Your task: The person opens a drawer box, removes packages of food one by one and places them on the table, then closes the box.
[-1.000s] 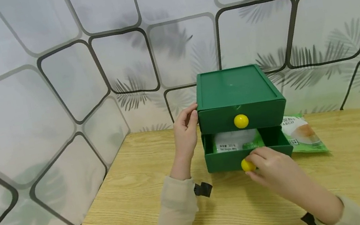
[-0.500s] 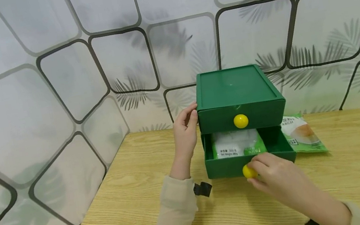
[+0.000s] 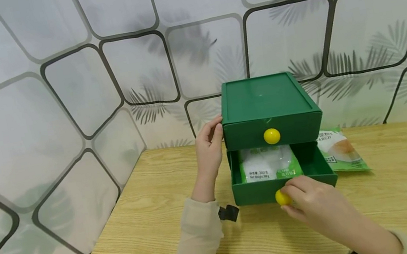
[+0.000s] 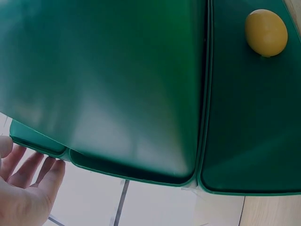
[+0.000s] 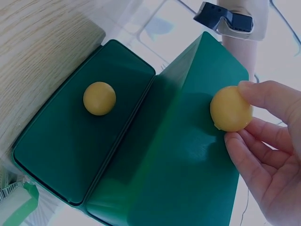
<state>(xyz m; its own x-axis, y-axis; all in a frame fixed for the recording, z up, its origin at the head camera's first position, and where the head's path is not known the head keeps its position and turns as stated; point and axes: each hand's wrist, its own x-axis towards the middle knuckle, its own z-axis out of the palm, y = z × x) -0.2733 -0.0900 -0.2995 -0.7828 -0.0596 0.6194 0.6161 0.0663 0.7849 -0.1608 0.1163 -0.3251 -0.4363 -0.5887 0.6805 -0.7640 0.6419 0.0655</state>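
Note:
A green two-drawer cabinet (image 3: pixel 265 98) stands on the table, its upper drawer closed and its lower drawer (image 3: pixel 254 193) pulled out. My right hand (image 3: pixel 319 202) pinches the yellow knob (image 5: pixel 230 109) of the lower drawer between thumb and fingers. Inside that drawer lies a white and green packet (image 3: pixel 265 166) marked 300 g; its back end is hidden under the upper drawer. My left hand (image 3: pixel 209 151) rests against the cabinet's left side with its fingertips. In the left wrist view the fingers (image 4: pixel 52 179) touch the cabinet's edge. The upper drawer has its own yellow knob (image 3: pixel 272 136).
A green and white starch packet (image 3: pixel 343 152) lies on the table, partly behind the cabinet's right side. A patterned cloth wall (image 3: pixel 208 62) rises behind the wooden table (image 3: pixel 147 246) and along its left edge. Both wrists wear black straps (image 3: pixel 229 213).
The lower drawer has slid farther out toward me, drawn by my right hand on its knob. More of the packet inside shows. My left hand stays where it was.

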